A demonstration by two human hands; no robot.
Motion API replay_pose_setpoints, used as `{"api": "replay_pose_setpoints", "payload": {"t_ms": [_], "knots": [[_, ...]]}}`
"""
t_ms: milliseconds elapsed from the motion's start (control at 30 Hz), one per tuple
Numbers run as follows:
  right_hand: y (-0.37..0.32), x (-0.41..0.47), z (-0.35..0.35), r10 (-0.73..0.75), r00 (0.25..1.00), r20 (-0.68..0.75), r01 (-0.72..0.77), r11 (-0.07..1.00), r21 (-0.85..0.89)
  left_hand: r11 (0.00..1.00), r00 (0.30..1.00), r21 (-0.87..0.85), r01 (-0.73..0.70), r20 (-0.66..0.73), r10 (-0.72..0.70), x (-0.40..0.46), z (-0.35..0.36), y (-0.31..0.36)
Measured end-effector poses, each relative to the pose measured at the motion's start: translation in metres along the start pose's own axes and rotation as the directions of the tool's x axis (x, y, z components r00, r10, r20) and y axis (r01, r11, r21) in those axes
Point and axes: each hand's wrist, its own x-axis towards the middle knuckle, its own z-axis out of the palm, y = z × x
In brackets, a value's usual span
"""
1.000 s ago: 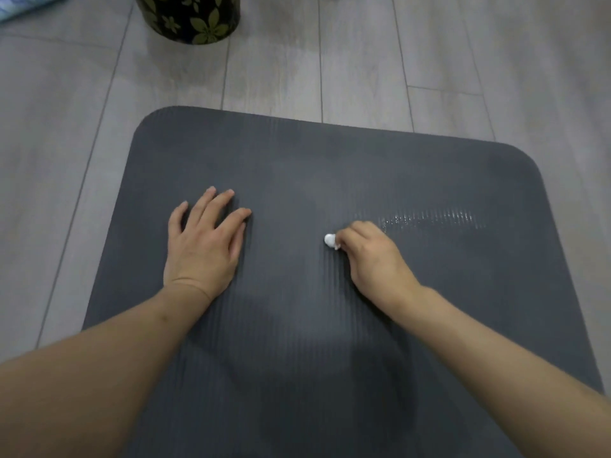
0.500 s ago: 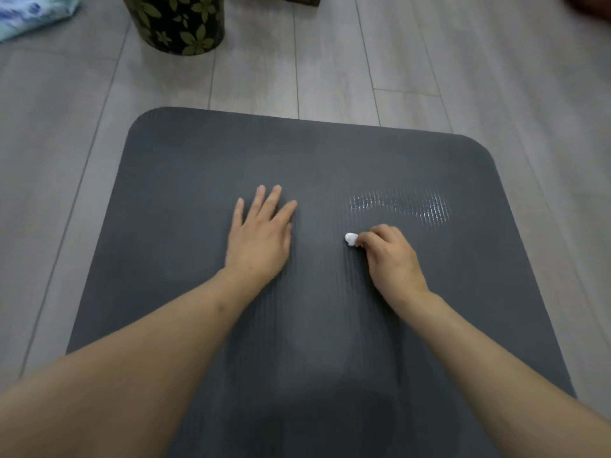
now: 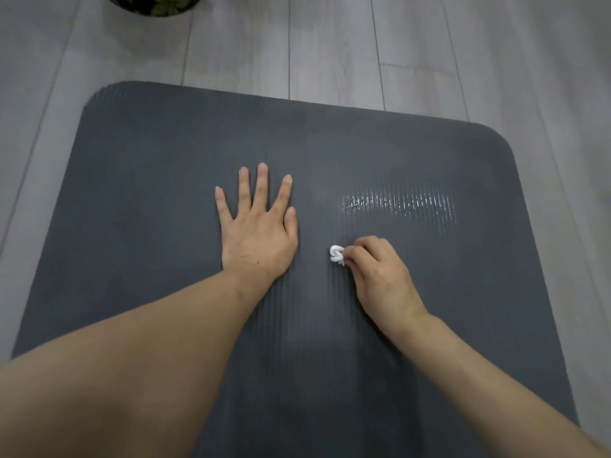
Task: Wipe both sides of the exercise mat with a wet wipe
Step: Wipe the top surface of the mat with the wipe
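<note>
Exercise mat on floor, left hand flat, right hand pinching wet wipe

Right hand pinches wipe on mat, left hand flat

No text, label, brand, number or sign can be read anywhere. The mat carries only plain ribbing — no logo or print. The pot at the top edge shows a leaf pattern and no lettering, and the floor boards are unmarked.
</note>
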Motion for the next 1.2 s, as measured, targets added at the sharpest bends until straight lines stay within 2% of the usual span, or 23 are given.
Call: {"api": "replay_pose_setpoints", "payload": {"t_ms": [167,267,367,433,533,633,700,767,833,1000,1100,1200], "knots": [[0.017,0.027,0.001,-0.15,0.985,0.081,0.153,0.988,-0.031,1.0,1.0,-0.003,0.017,0.021,-0.017,0.005,-0.001,0.001],[0.039,0.105,0.005,-0.187,0.982,0.025,0.188,0.981,-0.057,1.0,1.0,0.01,0.013,0.027,-0.013,0.005,0.0,0.0],[0.059,0.213,0.012,-0.098,0.993,-0.07,0.092,0.992,-0.084,0.999,1.0,0.029,0.013,0.027,-0.014,0.006,0.0,-0.001],[0.067,0.252,0.013,-0.008,0.997,-0.08,0.002,0.997,-0.072,0.999,0.999,0.041,0.009,0.032,-0.01,0.006,0.001,0.0],[0.059,0.223,0.01,-0.084,0.993,-0.08,0.078,0.994,-0.073,0.999,1.0,0.042,0.012,0.021,-0.013,0.007,0.001,-0.001],[0.042,0.13,-0.001,-0.225,0.973,0.047,0.225,0.974,0.004,0.999,1.0,0.049,-0.003,0.008,0.003,0.007,0.002,-0.002],[0.035,0.086,-0.007,-0.258,0.959,0.116,0.258,0.966,0.019,0.999,1.0,0.048,-0.01,-0.005,0.01,0.008,0.003,-0.003],[0.038,0.092,-0.001,-0.275,0.957,0.09,0.276,0.961,-0.004,0.999,1.0,0.048,-0.009,-0.01,0.009,0.008,0.004,-0.003],[0.039,0.139,0.01,-0.275,0.96,0.055,0.277,0.961,-0.028,0.999,1.0,0.05,-0.012,-0.012,0.013,0.008,0.005,-0.004],[0.045,0.287,0.028,-0.08,0.994,-0.079,0.074,0.995,-0.072,0.998,0.999,0.053,-0.028,-0.033,0.029,0.008,0.007,-0.004],[0.038,0.258,0.025,-0.088,0.995,-0.053,0.085,0.995,-0.048,0.998,0.999,0.049,-0.027,-0.033,0.029,0.007,0.007,-0.005],[0.02,0.152,0.012,-0.155,0.986,0.06,0.153,0.987,0.042,0.999,0.999,0.044,-0.029,-0.027,0.03,0.007,0.006,-0.005]]}}
